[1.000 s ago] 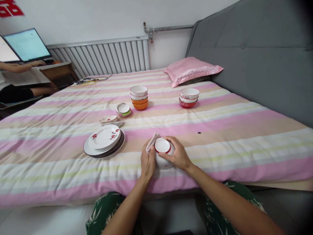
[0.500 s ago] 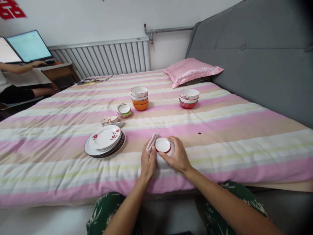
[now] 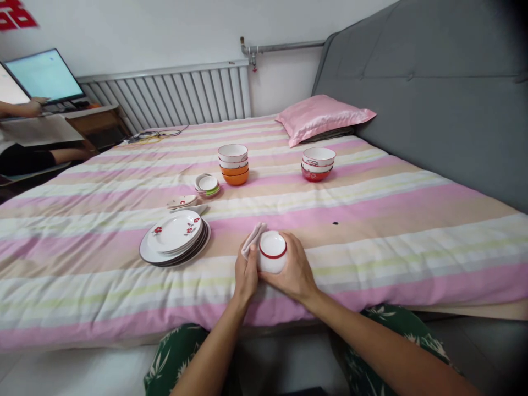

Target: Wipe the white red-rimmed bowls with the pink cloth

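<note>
A white bowl (image 3: pixel 272 264) with a red line round its foot is held bottom up near the front edge of the bed. My right hand (image 3: pixel 296 268) is closed round its right side, thumb along the near side. My left hand (image 3: pixel 246 274) grips a folded pale cloth (image 3: pixel 254 240) and presses it to the bowl's left side. To the left lies a stack of plates (image 3: pixel 175 232), the top one white with red flowers. Farther back stand a stack of white and orange bowls (image 3: pixel 233 165) and a stack of white and red bowls (image 3: pixel 318 164).
Small dishes (image 3: pixel 207 184) and flowered dishes (image 3: pixel 182 203) sit behind the plates on the striped bedspread (image 3: pixel 383 231). A pink pillow (image 3: pixel 324 116) rests by the grey headboard (image 3: pixel 429 104). At far left a person's arm (image 3: pixel 20 109) reaches toward a monitor (image 3: pixel 45 76).
My right thumb has slid down from the foot of the bowl to its near side, and the bowl is tilted somewhat differently. The person at left has moved a hand back.
</note>
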Motion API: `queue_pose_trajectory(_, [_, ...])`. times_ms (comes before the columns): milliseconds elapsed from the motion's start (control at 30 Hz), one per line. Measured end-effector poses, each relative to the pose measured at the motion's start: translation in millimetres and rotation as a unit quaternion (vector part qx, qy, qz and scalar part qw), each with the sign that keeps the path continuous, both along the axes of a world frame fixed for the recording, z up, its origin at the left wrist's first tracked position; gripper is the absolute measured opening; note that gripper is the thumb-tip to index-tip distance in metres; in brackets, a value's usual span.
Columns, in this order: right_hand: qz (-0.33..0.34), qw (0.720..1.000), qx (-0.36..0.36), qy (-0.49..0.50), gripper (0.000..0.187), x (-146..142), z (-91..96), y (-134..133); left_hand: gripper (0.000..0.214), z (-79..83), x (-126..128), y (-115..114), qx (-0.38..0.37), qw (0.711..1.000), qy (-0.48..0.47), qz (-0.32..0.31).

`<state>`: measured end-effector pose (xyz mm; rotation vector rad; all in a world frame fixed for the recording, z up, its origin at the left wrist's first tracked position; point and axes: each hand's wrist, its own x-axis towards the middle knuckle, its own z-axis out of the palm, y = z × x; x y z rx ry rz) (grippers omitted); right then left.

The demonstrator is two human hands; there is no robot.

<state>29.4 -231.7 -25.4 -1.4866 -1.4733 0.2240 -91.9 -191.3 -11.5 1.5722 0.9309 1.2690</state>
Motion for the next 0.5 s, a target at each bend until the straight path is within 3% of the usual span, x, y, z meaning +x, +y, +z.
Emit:
queue_pose_trajectory(200, [0.092,0.995,-0.023,-0.008,0.089,19,4.6,11,0.04,3.1,-2,2,0.016,1.0,-0.001,-0.016])
queue_pose_trajectory(500, [0.263,0.96,-0.071,-0.063,0.101,54,16.1,23,0.047,-7.1,-4,3,0.019,1.0,0.002,0.004])
